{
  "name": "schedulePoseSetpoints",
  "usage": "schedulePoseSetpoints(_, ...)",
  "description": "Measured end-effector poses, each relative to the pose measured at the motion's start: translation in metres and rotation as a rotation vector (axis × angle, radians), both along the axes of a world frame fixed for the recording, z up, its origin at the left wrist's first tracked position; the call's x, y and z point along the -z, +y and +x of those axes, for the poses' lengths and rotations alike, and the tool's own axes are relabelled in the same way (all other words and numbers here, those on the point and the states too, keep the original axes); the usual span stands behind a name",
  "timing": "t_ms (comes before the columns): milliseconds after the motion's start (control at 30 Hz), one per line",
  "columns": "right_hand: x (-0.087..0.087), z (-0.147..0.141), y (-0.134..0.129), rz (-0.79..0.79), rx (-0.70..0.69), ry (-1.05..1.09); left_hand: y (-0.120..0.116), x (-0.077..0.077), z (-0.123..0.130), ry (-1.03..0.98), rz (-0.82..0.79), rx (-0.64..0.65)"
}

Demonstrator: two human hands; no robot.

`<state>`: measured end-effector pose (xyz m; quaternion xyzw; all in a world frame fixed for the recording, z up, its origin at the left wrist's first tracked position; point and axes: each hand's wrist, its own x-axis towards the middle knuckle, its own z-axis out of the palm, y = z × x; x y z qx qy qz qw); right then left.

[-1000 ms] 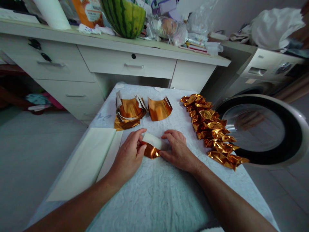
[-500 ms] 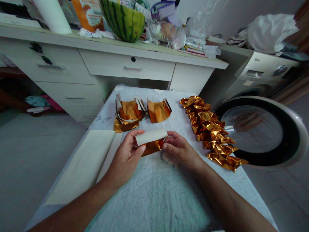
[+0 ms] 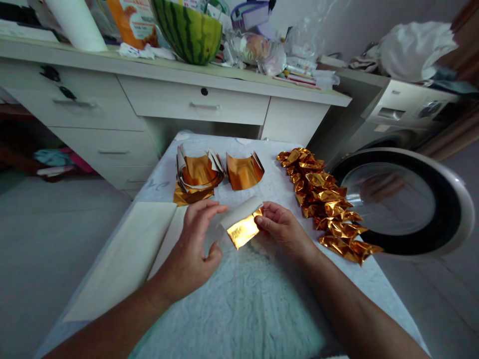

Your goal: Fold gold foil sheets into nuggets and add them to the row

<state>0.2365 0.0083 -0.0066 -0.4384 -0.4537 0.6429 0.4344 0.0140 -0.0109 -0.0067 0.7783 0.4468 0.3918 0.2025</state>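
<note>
A curled sheet of gold foil paper (image 3: 244,230), its white backing rolled over along the top, is pinched at its right end by my right hand (image 3: 281,227). Just left of the sheet, my left hand (image 3: 198,244) is apart from it, fingers and thumb spread, nothing between them. Behind the hands stands a nested stack of curved gold sheets (image 3: 198,172), with a single curved gold sheet (image 3: 245,172) beside it. A row of folded gold foil pieces (image 3: 324,194) runs down the right side of the table.
White paper sheets (image 3: 123,259) lie at the left of the cloth-covered table (image 3: 239,309). Beyond are a drawer desk (image 3: 202,102) with a cut watermelon (image 3: 189,32) and clutter, and a washing machine with its round door (image 3: 404,202) open at the right.
My left hand has let go of the foil sheet and moved slightly left, its fingers opening. The sheet has tilted in my right hand, its left end lower and its gold side brightly lit.
</note>
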Motion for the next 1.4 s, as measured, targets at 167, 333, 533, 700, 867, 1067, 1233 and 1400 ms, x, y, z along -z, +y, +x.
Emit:
schedulePoseSetpoints(167,0.004,-0.001,0.0,-0.008,-0.005,0.001,0.003,0.004,0.001,0.212,0.222,0.02)
schedulePoseSetpoints(333,0.012,-0.004,0.0,0.086,-0.02,-0.147,0.006,0.006,0.001,0.304,0.29,0.166)
schedulePoseSetpoints(533,0.012,-0.008,-0.002,0.249,0.052,-0.532,0.005,0.008,0.005,0.37,0.29,0.296)
schedulePoseSetpoints(700,0.005,-0.01,-0.004,0.404,-0.013,-0.87,0.003,0.015,0.007,0.391,0.172,0.341)
schedulePoseSetpoints(867,0.005,-0.01,-0.005,0.549,-0.043,-1.103,0.003,0.018,0.005,0.398,0.117,0.336)
schedulePoseSetpoints(1067,0.008,-0.009,-0.004,0.687,-0.155,-1.05,0.004,0.015,0.006,0.385,0.073,0.363)
schedulePoseSetpoints(1233,0.003,-0.01,-0.008,0.741,-0.252,-0.961,0.005,0.018,0.005,0.323,0.052,0.371)
schedulePoseSetpoints(1400,-0.008,-0.014,-0.016,0.755,-0.351,-0.961,0.006,0.018,0.007,0.305,-0.03,0.299)
